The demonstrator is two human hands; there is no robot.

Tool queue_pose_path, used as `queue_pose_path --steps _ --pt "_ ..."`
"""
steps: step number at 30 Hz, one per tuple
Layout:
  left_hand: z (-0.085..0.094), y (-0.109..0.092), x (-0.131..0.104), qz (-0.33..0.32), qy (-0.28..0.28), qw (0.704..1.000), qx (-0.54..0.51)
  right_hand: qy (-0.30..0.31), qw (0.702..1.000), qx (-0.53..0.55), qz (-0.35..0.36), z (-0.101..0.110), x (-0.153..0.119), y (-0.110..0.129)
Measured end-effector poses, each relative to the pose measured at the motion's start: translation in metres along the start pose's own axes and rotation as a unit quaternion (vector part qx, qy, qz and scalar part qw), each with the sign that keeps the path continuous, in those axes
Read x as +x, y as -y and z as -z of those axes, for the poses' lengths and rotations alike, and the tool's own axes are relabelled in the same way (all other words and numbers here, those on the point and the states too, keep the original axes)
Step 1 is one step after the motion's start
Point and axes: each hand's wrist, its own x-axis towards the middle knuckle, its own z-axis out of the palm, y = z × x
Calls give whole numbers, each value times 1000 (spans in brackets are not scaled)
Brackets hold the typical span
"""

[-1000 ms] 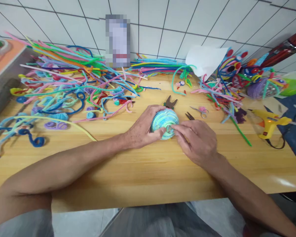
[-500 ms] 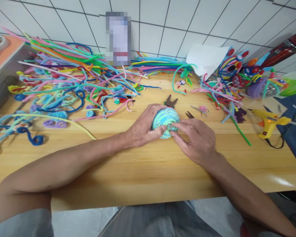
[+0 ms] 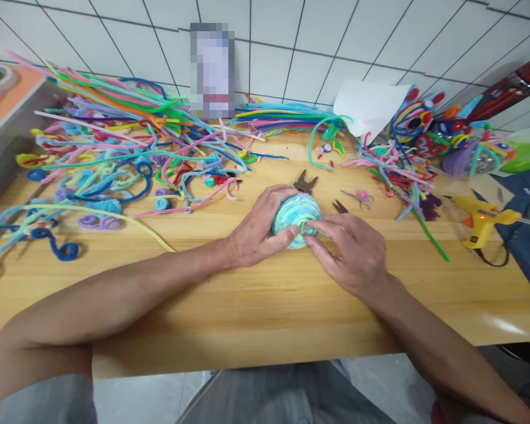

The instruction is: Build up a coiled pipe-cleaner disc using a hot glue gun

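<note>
A round blue and green coiled piece (image 3: 298,211) is held over the wooden table in front of me. My left hand (image 3: 265,227) wraps round its left side, with the thumb lying on its face. The fingertips of my right hand (image 3: 348,247) pinch a small greenish bit (image 3: 304,228) at the coil's centre; its exact shape is hard to make out. Just beyond the coil lie pliers (image 3: 307,180) with spread jaws. Another dark tool's tip (image 3: 340,206) shows past my right hand, and small scissors (image 3: 362,201) lie to its right.
Many coloured pipe cleaners (image 3: 110,147) cover the left and back of the table. A phone (image 3: 212,70) leans on the tiled wall. Right of centre are white paper (image 3: 368,106) and finished colourful figures (image 3: 415,121). A yellow glue gun (image 3: 481,221) lies at the right.
</note>
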Motion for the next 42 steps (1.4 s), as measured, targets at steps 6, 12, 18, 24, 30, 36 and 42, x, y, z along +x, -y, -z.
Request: queue_pose_path --steps 6,12,18,24,30,36,42 --pt "-1 -2 2 -11 -11 999 -42 3 1000 4 -1 1 0 -2" --pt "0 -1 3 -37 -10 999 -25 5 1000 16 7 3 -1 -6" --pt "2 -7 0 -47 -2 999 17 -10 1000 2 6 0 -3 -8" --pt "4 -13 1 -43 28 998 44 -7 999 30 -17 -5 -8 -8" --pt "3 -14 1 -39 22 998 50 -5 998 46 -40 -2 -7 -7" --pt "4 -15 1 -42 16 996 83 -15 999 36 -30 1 -10 -14" --pt "3 -15 1 -42 16 995 94 -12 999 39 -32 -1 -11 -11"
